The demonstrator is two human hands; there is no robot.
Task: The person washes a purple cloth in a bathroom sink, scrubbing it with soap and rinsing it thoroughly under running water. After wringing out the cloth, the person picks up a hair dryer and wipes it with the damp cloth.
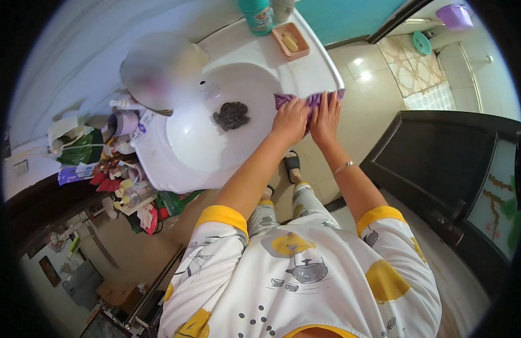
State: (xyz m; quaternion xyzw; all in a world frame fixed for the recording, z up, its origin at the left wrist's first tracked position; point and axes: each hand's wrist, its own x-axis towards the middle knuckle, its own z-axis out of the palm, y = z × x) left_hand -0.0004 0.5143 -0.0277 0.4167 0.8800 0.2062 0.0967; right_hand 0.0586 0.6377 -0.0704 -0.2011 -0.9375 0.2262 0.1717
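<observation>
Purple cloth [313,102] is bunched on the sink's [321,65] right edge, right hand [326,115] flat over it, fingers straight, left hand [292,119] on it too, can't tell if it's gripping; a loose hold could drop it onto the floor [359,84]

No legible text, bottle label [264,20] blurred
</observation>
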